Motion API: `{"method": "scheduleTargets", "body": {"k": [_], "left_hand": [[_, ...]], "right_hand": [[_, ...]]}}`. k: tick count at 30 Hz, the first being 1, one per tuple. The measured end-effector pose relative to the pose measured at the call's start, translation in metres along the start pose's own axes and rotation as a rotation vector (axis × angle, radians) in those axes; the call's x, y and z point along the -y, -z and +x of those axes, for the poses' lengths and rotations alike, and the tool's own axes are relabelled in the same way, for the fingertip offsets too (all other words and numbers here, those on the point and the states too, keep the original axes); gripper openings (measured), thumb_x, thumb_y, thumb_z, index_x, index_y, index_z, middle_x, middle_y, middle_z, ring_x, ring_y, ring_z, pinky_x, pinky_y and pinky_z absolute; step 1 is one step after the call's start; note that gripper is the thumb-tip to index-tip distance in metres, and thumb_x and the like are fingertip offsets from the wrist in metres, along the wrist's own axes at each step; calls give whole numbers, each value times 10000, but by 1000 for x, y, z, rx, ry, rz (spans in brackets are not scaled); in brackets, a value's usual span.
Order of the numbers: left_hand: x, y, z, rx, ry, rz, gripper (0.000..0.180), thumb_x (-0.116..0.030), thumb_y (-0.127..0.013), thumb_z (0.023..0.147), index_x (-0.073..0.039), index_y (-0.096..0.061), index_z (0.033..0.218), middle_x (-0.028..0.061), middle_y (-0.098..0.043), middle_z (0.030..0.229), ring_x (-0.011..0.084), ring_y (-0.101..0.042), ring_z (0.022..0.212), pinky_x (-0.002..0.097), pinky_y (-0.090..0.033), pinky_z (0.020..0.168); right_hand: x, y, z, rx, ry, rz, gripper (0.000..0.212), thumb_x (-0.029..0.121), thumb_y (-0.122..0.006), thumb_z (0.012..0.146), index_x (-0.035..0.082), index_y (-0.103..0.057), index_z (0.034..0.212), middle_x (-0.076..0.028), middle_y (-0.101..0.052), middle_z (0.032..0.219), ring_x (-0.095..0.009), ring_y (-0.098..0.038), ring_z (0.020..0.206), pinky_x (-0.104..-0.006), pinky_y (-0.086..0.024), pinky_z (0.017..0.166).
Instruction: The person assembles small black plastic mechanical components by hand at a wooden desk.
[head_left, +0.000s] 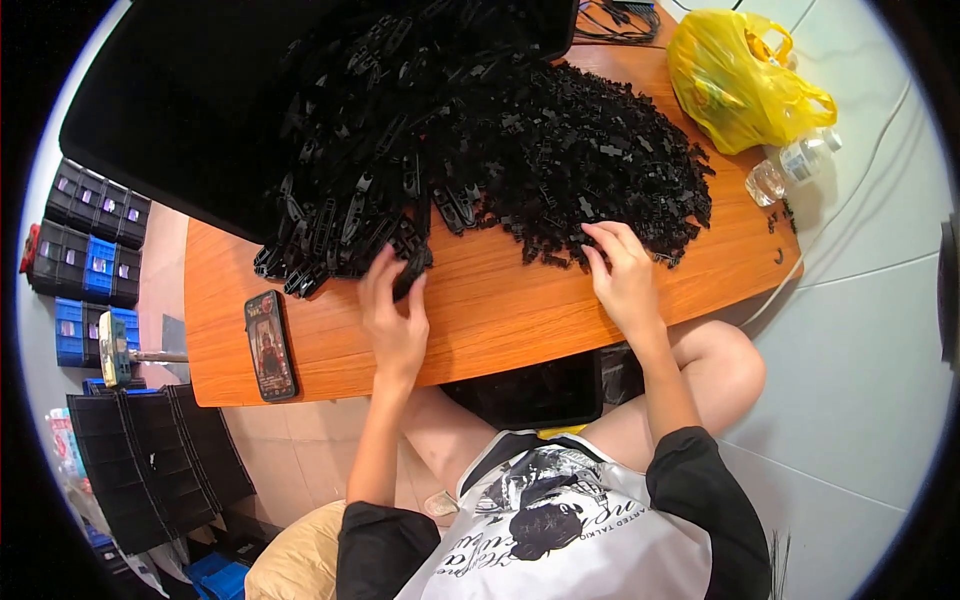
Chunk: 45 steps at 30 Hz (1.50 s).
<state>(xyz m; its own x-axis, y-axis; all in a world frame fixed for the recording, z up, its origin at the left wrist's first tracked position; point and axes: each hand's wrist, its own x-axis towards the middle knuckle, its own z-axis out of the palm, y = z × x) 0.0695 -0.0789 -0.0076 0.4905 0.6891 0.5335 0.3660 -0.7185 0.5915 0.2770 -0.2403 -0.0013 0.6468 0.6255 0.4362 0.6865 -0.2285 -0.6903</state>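
My left hand (397, 325) is over the near edge of the table, its thumb and fingers closed round a dark elongated plastic part (412, 272). Just beyond it lies a heap of long black plastic parts (350, 215), some with oval slots. My right hand (625, 275) is at the near edge of a pile of small black plastic pieces (620, 150). Its thumb and forefinger are bent together in a pinch, and whatever lies between the tips blends into the dark pile.
A large black bin (180, 110) lies tipped at the far left. On the wooden table (480, 310) rests a phone (270, 345). A yellow plastic bag (740, 80) and a clear bottle (800, 160) are at the right. Below the table edge sits a black tray (530, 390).
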Motion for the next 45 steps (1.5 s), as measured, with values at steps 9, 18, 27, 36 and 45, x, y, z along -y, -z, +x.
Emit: {"method": "scheduleTargets", "body": {"k": [9, 18, 27, 36, 45], "left_hand": [[-45, 1, -31, 194, 975, -1450, 228, -121, -502, 895, 31, -448, 1056, 190, -534, 1119, 217, -557, 1002, 306, -463, 882], [-60, -8, -28, 159, 1035, -1734, 218, -93, -459, 906, 22, -436, 1090, 201, -476, 1201, 287, -465, 1149, 407, -380, 998], [-64, -7, -35, 87, 938, -1573, 176, -81, -473, 902, -7, -438, 1057, 170, -490, 1206, 222, -479, 1136, 342, -403, 967], [-72, -4, -37, 63, 799, -1547, 157, -63, -473, 902, -33, -448, 1053, 152, -515, 1177, 198, -503, 1094, 326, -416, 937], [-74, -2, -41, 58, 789, -1574, 157, -52, -476, 898, -32, -450, 1052, 158, -523, 1167, 197, -505, 1091, 322, -423, 926]], "right_hand": [[6, -15, 6, 21, 200, -161, 154, 39, -637, 719, 14, -613, 868, -76, -578, 857, -245, -558, 797, -338, -463, 689], [21, -21, 13, -55, 382, -192, 117, -13, -648, 685, 25, -576, 768, -62, -613, 825, -250, -545, 753, -333, -446, 628], [91, -31, -27, 117, -43, 492, 129, -31, -681, 703, -10, -661, 828, -96, -645, 838, -142, -615, 739, -234, -487, 635], [99, -37, -38, 15, -5, 509, 127, -45, -699, 677, -15, -654, 792, -115, -639, 842, -175, -625, 760, -256, -501, 663], [97, -44, -46, -93, 96, 501, 174, -57, -708, 666, -17, -640, 821, -127, -627, 864, -202, -626, 788, -272, -504, 694]]}}
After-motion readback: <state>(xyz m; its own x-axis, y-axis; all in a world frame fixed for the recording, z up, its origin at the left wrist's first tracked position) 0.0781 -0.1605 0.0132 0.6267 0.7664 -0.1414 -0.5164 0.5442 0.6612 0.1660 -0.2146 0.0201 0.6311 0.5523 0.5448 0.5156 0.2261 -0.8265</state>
